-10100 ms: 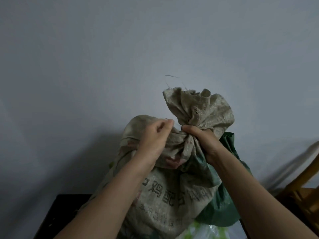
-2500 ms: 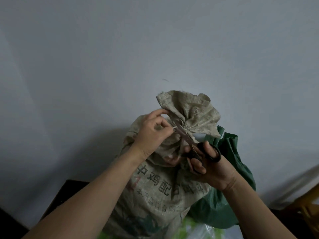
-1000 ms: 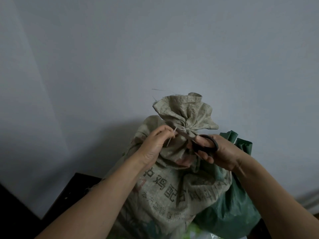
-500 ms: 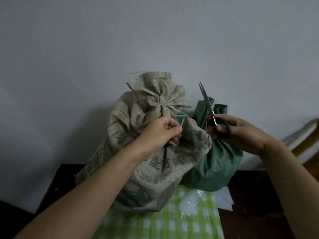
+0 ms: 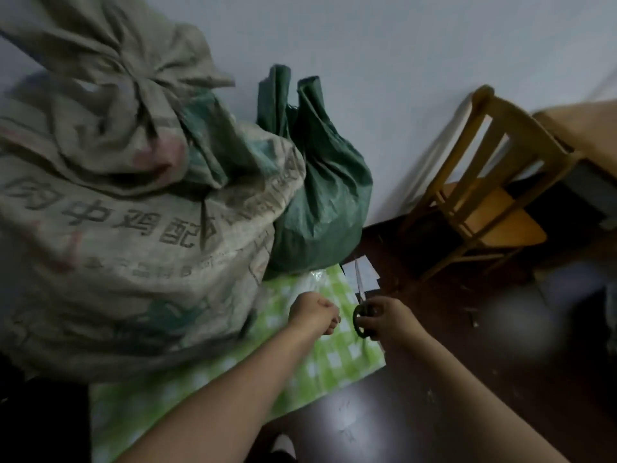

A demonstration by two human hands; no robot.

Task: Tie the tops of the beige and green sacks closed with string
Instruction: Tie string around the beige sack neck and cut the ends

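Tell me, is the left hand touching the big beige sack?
Apart. The head view shows green checked cloth between the left hand and the beige sack.

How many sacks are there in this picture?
2. The beige sack lies at the left, partly on the green checked cloth; the green sack stands right of it, against the wall. The beige one may hide others.

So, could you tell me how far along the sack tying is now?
The beige sack looks done: its neck is cinched into a gathered tuft. In hand: the right hand grips scissors low over the checked cloth; the left hand is fisted. Left: the green sack, whose top stands loose and untied.
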